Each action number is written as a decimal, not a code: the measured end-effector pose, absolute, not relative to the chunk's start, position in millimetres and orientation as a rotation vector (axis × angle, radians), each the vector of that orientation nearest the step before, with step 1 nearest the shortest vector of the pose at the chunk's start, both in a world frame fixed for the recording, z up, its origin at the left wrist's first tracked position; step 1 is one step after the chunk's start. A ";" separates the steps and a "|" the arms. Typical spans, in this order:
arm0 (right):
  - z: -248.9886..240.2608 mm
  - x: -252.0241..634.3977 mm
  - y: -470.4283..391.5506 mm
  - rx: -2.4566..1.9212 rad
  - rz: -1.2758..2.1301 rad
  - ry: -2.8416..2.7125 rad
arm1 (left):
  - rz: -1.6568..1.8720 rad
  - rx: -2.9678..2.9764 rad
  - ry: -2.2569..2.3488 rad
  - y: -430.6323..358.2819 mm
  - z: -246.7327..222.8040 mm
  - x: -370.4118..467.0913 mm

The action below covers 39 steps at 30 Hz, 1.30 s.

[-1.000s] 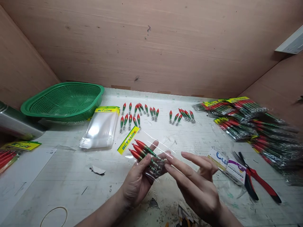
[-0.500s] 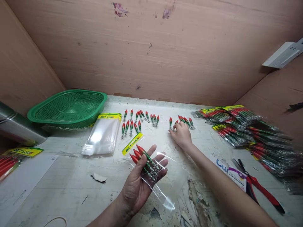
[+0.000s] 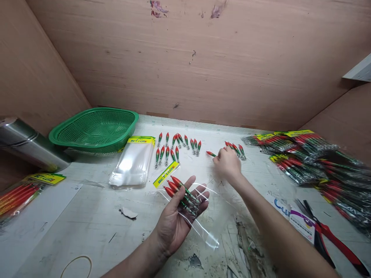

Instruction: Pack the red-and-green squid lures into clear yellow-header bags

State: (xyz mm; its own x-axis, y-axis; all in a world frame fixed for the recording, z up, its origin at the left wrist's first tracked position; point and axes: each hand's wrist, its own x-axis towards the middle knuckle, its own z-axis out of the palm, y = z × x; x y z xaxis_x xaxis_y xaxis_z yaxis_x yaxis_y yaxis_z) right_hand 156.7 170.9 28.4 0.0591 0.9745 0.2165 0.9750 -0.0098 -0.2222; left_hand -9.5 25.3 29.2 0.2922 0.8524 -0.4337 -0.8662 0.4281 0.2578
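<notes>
In the lower middle, my left hand (image 3: 181,216) holds several red-and-green squid jigs (image 3: 181,193) across its palm, the thumb pressed on them and the fingers spread behind. A clear bag with a yellow "BCT LURE" header (image 3: 166,174) lies with them in that hand. Farther right, my right hand (image 3: 228,165) is closed and slightly blurred. The red tip of one squid jig (image 3: 211,153) pokes out to the left of its fingers, while the hooks are hidden. Just beyond that hand lies a small group of jigs (image 3: 236,150).
Several more jigs (image 3: 167,154) lie in loose rows. Left stand clear bags (image 3: 131,164), a green basket (image 3: 95,146) and a steel flask (image 3: 31,144). Packed red lures (image 3: 21,197) lie front left. At right are packed jigs (image 3: 301,166), a label card (image 3: 303,224) and red-handled scissors (image 3: 339,239).
My right hand has closed at the left jigs of the right group; one now lies slanted in its fingers. My left hand keeps its hold. The whole view has shifted slightly.
</notes>
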 end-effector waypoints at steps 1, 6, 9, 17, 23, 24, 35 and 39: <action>35.6 166.1 158.3 -2.021 0.023 -1.962 | 1.147 -0.030 0.560 25.9 28.8 -9.4; 72.8 222.7 73.8 -1.561 0.589 -1.821 | 1.169 -0.060 0.579 27.7 24.9 -8.8; 84.7 235.4 24.9 -1.312 0.621 -1.730 | 1.175 -0.060 0.574 28.6 22.5 -8.9; 49.7 177.3 -12.6 -1.122 0.103 -2.009 | 1.142 -0.041 0.580 24.1 24.7 -7.0; 29.5 154.2 -11.2 -1.129 0.359 -1.766 | 1.140 -0.032 0.585 21.5 26.6 -4.8; 29.5 153.2 -12.0 -1.127 0.480 -1.716 | 1.147 -0.031 0.589 21.7 26.0 -5.0; 30.1 142.9 -8.0 -1.079 0.235 -1.742 | 1.100 0.006 0.553 18.4 23.2 -1.8; 28.5 137.4 -7.2 -1.022 0.153 -1.774 | 1.089 0.031 0.534 17.7 23.4 -1.8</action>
State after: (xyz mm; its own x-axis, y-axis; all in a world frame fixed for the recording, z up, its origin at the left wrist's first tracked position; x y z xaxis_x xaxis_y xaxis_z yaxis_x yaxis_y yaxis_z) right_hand 137.4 -7.2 28.5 -0.1006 0.6960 0.7110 0.5636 0.6288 -0.5358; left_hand -1.8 17.7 23.4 0.3506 0.8480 -0.3973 -0.8336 0.4760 0.2803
